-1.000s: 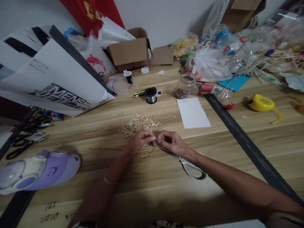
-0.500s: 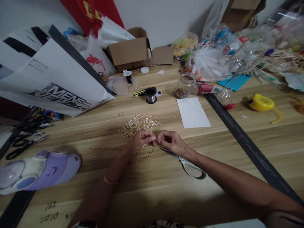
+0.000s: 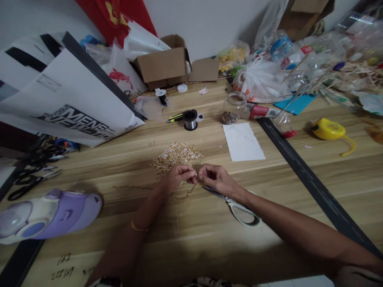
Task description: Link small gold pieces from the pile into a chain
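Observation:
My left hand (image 3: 180, 176) and my right hand (image 3: 218, 180) meet fingertip to fingertip over the wooden table, both closed in a pinch. A thin gold beaded chain (image 3: 183, 197) hangs from between them and curves onto the tabletop; part of it trails left, beyond my left wrist. The tiny piece at my fingertips is too small to make out. Just behind my left hand lies a loose pile of small gold and clear beads (image 3: 178, 153). White-handled scissors (image 3: 243, 213) rest under my right hand and wrist, their blades partly covered.
Behind the beads stand a wire spool (image 3: 190, 119) and a jar of mixed beads (image 3: 231, 109). White paper (image 3: 243, 141) lies to the right, with a yellow tape measure (image 3: 329, 129) farther off. A purple bottle (image 3: 66, 215) and a large paper bag (image 3: 77, 95) occupy the left.

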Demonstrator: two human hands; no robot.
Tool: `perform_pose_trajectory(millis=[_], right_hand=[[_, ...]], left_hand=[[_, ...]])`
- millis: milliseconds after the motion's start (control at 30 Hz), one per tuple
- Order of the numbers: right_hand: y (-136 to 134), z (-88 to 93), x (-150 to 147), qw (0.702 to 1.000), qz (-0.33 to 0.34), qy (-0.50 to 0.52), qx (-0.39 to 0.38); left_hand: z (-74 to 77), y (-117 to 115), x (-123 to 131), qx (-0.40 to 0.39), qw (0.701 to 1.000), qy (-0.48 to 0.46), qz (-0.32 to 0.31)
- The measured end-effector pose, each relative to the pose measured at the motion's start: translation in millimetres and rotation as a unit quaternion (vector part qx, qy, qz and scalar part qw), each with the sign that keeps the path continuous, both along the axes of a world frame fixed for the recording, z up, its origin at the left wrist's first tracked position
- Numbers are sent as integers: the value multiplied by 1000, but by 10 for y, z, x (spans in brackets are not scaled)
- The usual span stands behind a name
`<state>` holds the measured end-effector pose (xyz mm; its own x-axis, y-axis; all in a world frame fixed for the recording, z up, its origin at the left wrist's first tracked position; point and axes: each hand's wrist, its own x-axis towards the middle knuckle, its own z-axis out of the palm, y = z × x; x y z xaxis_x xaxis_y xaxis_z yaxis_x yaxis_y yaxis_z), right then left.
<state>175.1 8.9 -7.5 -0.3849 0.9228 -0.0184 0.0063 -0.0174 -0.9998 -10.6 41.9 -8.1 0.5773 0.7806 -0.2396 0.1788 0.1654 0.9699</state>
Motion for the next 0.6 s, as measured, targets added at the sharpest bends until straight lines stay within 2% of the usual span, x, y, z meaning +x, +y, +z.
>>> perform_pose_trajectory(millis=[600], right_hand=[[7, -19, 13, 1000, 7, -18, 7]], left_hand=[[31, -20, 14, -17, 1000, -8, 16]])
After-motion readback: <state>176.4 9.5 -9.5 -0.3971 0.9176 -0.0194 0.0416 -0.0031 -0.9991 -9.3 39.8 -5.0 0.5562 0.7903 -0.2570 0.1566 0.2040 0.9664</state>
